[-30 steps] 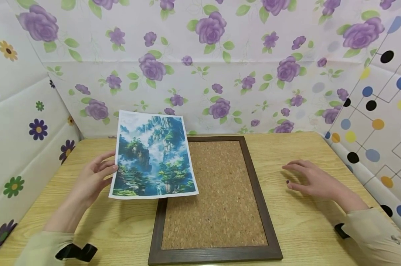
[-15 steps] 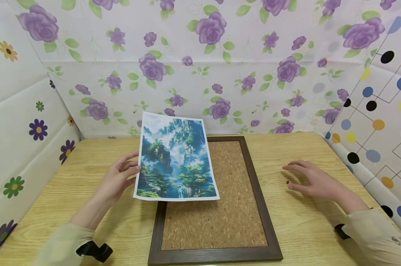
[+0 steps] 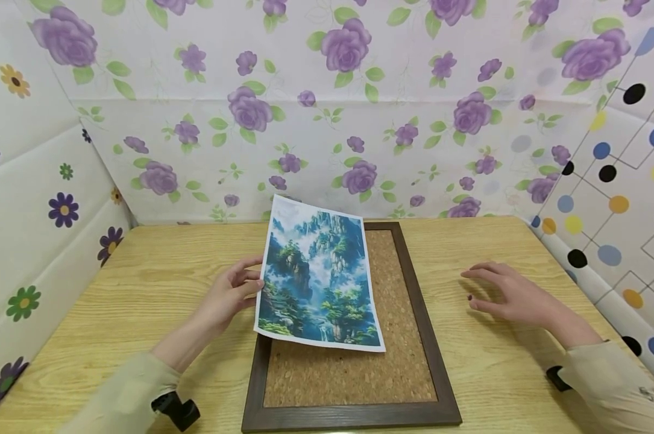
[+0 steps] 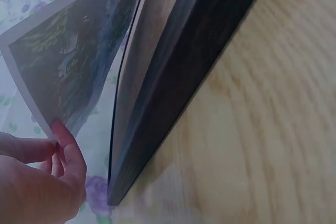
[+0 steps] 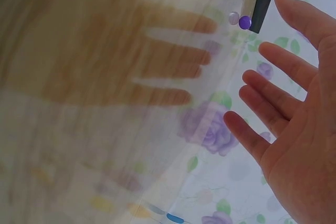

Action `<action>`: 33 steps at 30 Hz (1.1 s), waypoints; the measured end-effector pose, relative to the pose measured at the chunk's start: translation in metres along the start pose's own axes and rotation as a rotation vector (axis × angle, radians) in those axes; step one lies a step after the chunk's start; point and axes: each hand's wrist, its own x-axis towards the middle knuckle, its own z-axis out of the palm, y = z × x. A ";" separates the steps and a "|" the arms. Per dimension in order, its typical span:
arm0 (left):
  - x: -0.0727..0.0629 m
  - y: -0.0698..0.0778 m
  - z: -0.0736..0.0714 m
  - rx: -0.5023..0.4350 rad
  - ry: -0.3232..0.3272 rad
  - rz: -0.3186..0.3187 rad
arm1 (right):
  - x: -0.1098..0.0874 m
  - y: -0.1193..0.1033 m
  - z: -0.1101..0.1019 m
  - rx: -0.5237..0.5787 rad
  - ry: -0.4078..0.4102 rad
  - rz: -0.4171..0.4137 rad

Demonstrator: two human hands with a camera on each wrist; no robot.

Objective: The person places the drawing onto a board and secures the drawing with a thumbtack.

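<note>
My left hand [image 3: 230, 296] pinches the left edge of a landscape print [image 3: 316, 277] between thumb and fingers. Mountains, mist and pines fill the sheet inside a white border. It is held tilted above a cork board [image 3: 354, 380] with a dark brown frame, covering much of its upper left. In the left wrist view, the sheet [image 4: 73, 51] is clearly apart from the frame [image 4: 173, 77]. To the right of the board, my right hand [image 3: 513, 296] holds nothing, its fingers spread and relaxed. By its thumb is a small round purple thing [image 5: 245, 22], perhaps a pin head.
The board lies on a glossy wood-grain table [image 3: 158, 265], which mirrors my right hand in the right wrist view. Behind stands a wall covering [image 3: 305, 150] with purple roses. Patterned sheets enclose the left and right sides.
My left hand has carried the print rightward from the board's left side to over the cork, and slightly lower. The right hand and the board have stayed in place.
</note>
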 end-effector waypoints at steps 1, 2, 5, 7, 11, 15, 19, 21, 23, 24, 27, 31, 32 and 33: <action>0.000 -0.001 0.002 -0.002 -0.005 -0.001 | 0.000 0.000 0.000 -0.001 0.001 -0.001; 0.001 -0.002 0.004 -0.008 -0.010 0.000 | 0.000 0.000 0.000 -0.002 0.002 -0.002; 0.001 -0.005 0.010 -0.014 -0.009 -0.006 | 0.000 0.000 0.000 -0.006 0.006 -0.007; 0.001 -0.007 0.014 -0.011 -0.007 -0.014 | 0.000 0.000 0.000 -0.009 0.007 -0.010; 0.002 -0.009 0.020 0.001 0.001 -0.030 | 0.000 0.000 0.001 -0.016 0.008 -0.017; 0.004 -0.012 0.025 0.011 -0.001 -0.040 | 0.000 0.000 0.001 -0.017 0.007 -0.012; 0.004 -0.013 0.029 0.014 -0.008 -0.050 | 0.000 0.000 0.001 -0.013 0.005 -0.009; 0.004 -0.014 0.030 0.012 -0.013 -0.053 | 0.000 0.000 0.001 -0.012 0.006 -0.011; 0.005 -0.015 0.031 0.010 -0.019 -0.055 | 0.000 0.001 0.001 -0.012 0.008 -0.013; 0.005 -0.015 0.032 0.012 -0.023 -0.055 | 0.000 0.001 0.001 -0.011 0.008 -0.014; 0.005 -0.016 0.033 0.029 -0.035 -0.053 | 0.000 0.001 0.001 -0.008 0.007 -0.010; 0.005 -0.017 0.034 0.055 -0.048 -0.045 | 0.000 0.001 0.001 -0.004 0.002 -0.003; 0.005 -0.017 0.034 0.058 -0.049 -0.043 | 0.000 0.001 0.001 -0.005 0.002 -0.002; 0.005 -0.017 0.035 0.061 -0.050 -0.041 | 0.000 0.001 0.002 -0.006 0.003 -0.003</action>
